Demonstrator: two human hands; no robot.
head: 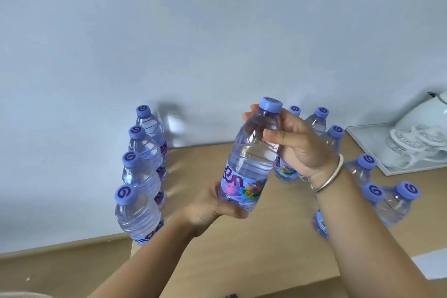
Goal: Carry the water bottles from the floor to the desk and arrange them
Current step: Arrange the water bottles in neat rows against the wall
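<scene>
Both hands (254, 176) hold one water bottle (251, 152) above the desk (217, 261).

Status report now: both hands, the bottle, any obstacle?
Left hand grips bottle base, right hand grips its neck. Bottle held above desk. Row of four bottles stands left; nothing blocking.

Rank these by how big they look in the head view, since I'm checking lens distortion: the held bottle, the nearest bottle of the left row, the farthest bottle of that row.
1. Held bottle, nearest the camera.
2. Nearest left-row bottle.
3. Farthest left-row bottle.
All seem the same model, so distance explains the differences.
</scene>
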